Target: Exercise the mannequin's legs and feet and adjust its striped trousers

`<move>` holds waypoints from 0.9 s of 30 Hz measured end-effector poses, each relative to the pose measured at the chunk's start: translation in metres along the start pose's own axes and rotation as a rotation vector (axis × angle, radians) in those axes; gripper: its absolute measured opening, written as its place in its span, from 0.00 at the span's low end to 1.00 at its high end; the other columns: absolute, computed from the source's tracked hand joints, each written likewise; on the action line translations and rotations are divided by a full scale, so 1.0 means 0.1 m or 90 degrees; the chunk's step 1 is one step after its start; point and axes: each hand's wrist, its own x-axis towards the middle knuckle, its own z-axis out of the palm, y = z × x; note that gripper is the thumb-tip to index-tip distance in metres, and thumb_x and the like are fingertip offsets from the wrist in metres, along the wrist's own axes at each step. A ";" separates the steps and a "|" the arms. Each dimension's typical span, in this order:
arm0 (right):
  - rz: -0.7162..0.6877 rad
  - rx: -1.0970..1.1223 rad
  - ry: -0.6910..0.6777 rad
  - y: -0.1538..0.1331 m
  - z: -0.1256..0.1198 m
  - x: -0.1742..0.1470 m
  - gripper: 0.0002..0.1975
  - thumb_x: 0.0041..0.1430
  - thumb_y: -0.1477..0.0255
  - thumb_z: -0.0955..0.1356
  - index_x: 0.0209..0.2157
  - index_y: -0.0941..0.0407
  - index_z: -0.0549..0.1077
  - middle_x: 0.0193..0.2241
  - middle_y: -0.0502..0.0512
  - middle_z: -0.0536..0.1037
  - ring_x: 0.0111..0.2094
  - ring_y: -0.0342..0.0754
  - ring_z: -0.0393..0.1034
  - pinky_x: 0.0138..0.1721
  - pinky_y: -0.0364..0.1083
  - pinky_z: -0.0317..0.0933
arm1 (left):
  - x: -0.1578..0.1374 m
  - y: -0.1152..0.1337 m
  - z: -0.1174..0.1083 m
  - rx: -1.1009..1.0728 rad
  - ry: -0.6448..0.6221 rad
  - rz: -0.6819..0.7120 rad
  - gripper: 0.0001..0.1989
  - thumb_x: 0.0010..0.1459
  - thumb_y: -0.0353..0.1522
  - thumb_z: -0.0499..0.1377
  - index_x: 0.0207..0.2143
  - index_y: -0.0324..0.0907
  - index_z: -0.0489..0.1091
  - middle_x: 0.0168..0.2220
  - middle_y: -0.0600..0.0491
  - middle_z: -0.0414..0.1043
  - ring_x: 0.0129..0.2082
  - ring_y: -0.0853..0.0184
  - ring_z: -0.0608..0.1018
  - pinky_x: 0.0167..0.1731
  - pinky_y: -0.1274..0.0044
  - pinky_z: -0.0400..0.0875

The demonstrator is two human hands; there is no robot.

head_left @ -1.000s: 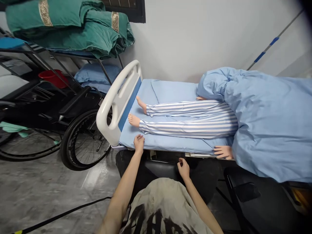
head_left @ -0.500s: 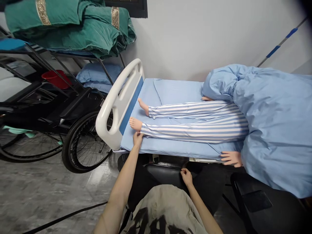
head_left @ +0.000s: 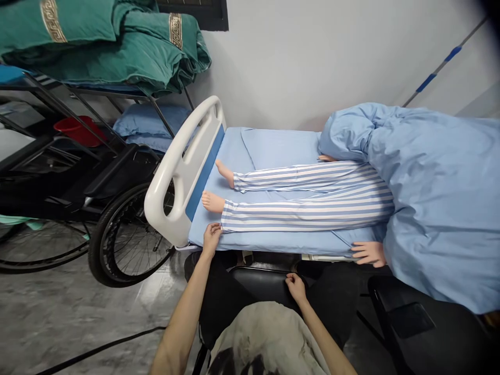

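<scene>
A manikin in blue-and-white striped trousers [head_left: 304, 216] lies on a bed, its bare feet [head_left: 213, 201] towards the footboard. At the cuff of the nearer trouser leg, my left hand [head_left: 211, 239] is closed, fingertips pinching the cuff's lower edge beside the heel. My right hand [head_left: 296, 287] rests low by my lap, near the front edge of a black seat [head_left: 261, 281]. Its fingers are curled, with nothing visible in them. A light blue quilt [head_left: 441, 198] covers the upper body, and one manikin hand [head_left: 369, 253] sticks out at the bed's near edge.
The white footboard [head_left: 156, 198] closes the bed's left end. Beyond it stand a wheelchair [head_left: 117, 234], a red basin [head_left: 80, 130] and folded green bedding [head_left: 156, 52] on a frame. A black chair [head_left: 437, 333] with a dark flat object on it is at the right.
My left hand has moved down from beside the foot towards the bed's near edge. The trouser cuff is spread wider and lower. My right hand stays by my lap; the view has shifted slightly.
</scene>
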 end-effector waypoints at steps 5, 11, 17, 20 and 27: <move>-0.158 0.074 -0.128 -0.51 0.02 -0.11 0.14 0.49 0.68 0.63 0.36 0.58 0.75 0.31 0.56 0.80 0.32 0.49 0.75 0.38 0.44 0.67 | 0.19 -0.10 -0.01 0.096 0.171 0.054 0.07 0.46 0.32 0.54 0.32 0.44 0.66 0.35 0.50 0.73 0.38 0.62 0.75 0.45 0.69 0.70; -0.389 0.155 -0.245 -1.85 0.08 -0.07 0.12 0.58 0.69 0.64 0.42 0.57 0.74 0.34 0.56 0.80 0.34 0.47 0.75 0.39 0.45 0.68 | 0.24 -0.07 0.05 0.349 0.181 0.087 0.03 0.53 0.29 0.55 0.30 0.44 0.67 0.35 0.49 0.74 0.37 0.59 0.75 0.44 0.68 0.67; -0.581 0.063 -0.148 -2.99 0.23 0.46 0.12 0.58 0.72 0.62 0.42 0.57 0.73 0.40 0.57 0.79 0.40 0.48 0.74 0.45 0.47 0.68 | -0.28 -0.26 0.22 0.358 0.123 0.204 0.06 0.53 0.27 0.53 0.25 0.44 0.64 0.25 0.54 0.67 0.26 0.66 0.71 0.34 0.74 0.67; -0.645 -0.048 -0.042 -3.63 0.42 0.93 0.25 0.55 0.74 0.62 0.56 0.61 0.65 0.57 0.66 0.69 0.57 0.53 0.65 0.55 0.51 0.64 | -0.53 -0.30 0.36 0.295 0.037 0.298 0.08 0.54 0.25 0.51 0.25 0.45 0.63 0.26 0.54 0.69 0.25 0.68 0.71 0.30 0.76 0.67; -0.611 -0.384 -0.019 -4.57 0.95 1.90 0.37 0.52 0.72 0.70 0.62 0.64 0.55 0.58 0.72 0.66 0.61 0.62 0.56 0.61 0.67 0.47 | -0.26 0.32 0.51 0.286 -0.064 0.493 0.10 0.55 0.23 0.51 0.31 0.45 0.67 0.31 0.52 0.74 0.32 0.66 0.77 0.34 0.74 0.71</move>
